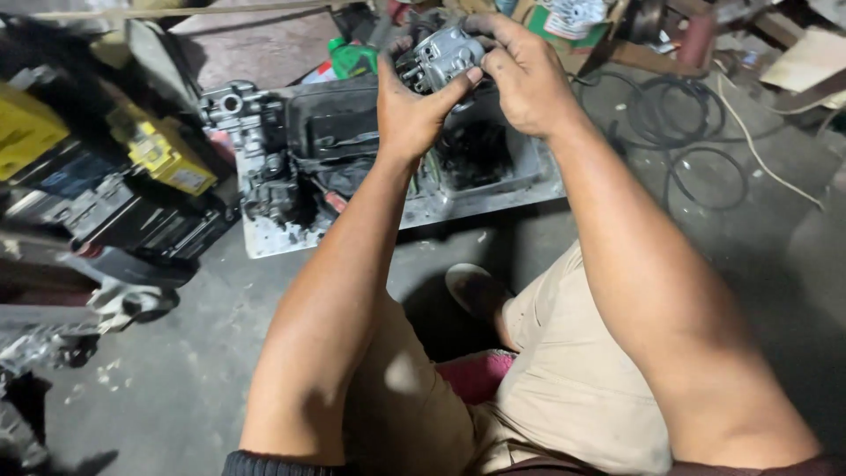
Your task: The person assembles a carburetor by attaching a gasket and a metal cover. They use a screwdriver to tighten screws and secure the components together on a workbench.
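Both forearms reach up from my lap, my left hand (414,110) and right hand (520,75) clasping a small grey metal engine part (441,55) between them. Below it lies a grimy white tray (352,225); a green-and-white box (573,22) sits beyond, cut off; yellow labelled blocks (163,154) blur left.

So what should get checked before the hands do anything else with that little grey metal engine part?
1. Left hand grips the small grey metal engine part: ok.
2. Right hand wraps over its top: ok.
3. Part is held above the dirty grey metal tray, so dropped bits would probably land there: ok.
4. Loose screws or small pieces on the part: cannot tell, fingers hide them.
5. Black rubber hoses on the concrete floor lie away from the feet: ok.
6. Lighting on the part: not ok, dim.
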